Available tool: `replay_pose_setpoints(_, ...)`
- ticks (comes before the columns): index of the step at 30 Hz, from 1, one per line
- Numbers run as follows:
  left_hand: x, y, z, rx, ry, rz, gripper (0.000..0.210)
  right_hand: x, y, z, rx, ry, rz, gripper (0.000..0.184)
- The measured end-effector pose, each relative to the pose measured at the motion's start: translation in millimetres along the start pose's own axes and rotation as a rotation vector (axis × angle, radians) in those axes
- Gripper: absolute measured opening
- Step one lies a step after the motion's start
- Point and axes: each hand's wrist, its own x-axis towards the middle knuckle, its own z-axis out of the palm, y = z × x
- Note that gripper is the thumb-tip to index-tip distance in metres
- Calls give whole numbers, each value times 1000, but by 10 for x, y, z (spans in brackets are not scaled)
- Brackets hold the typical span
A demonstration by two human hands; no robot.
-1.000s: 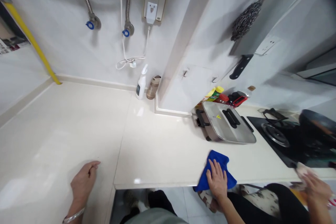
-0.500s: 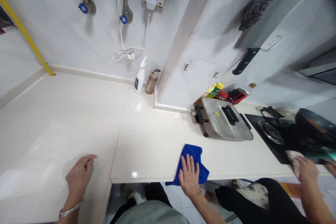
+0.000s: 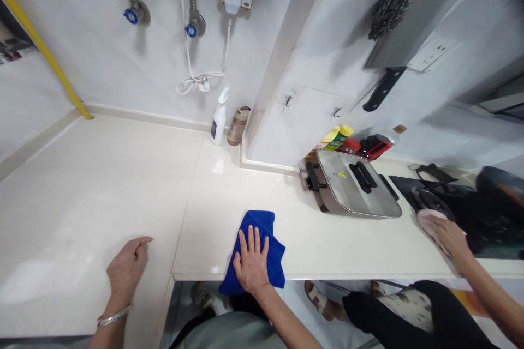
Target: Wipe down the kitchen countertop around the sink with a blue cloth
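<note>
My right hand [image 3: 252,264] lies flat with its fingers spread, pressing a blue cloth [image 3: 262,221] onto the front part of the white countertop [image 3: 147,174]. Part of the cloth hangs over the counter's front edge. Further left, my left hand [image 3: 127,266] rests on the counter in a loose fist, a bracelet [image 3: 114,315] round its wrist. Nothing shows between its curled fingers.
A white spray bottle [image 3: 218,120] and a brown bottle [image 3: 238,126] stand by the wall. Right of the pillar sits a lidded electric pan [image 3: 352,185]. Beyond it, another person's hand [image 3: 450,237] holds a pale cloth [image 3: 429,222] at the black stove [image 3: 487,234].
My right hand and the blue cloth have slid left along the counter. My left hand stays about where it was. The other person's hand has moved left and further back with the pale cloth.
</note>
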Motion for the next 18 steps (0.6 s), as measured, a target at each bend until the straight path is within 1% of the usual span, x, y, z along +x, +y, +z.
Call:
replay_pose_setpoints(3,-7,20,-33,-3,-1,15,29,-27,137,3,58,49,-47,65)
replay_pose_setpoints(7,-14,-13,-52,-16,-3,52,29,-63,458,22,92,89,-109,64)
replay_pose_setpoints(13,-28,-119,10,-60,34,100,29,-39,984,150,42,171,1,57)
replay_pose_setpoints(15,-41,-133,28,-70,43,110,30,36,1140,217,24,180,25,57)
replay_pose_setpoints(18,-79,-125,22,-98,63,137,31,244,1335,293,21,198,89,58)
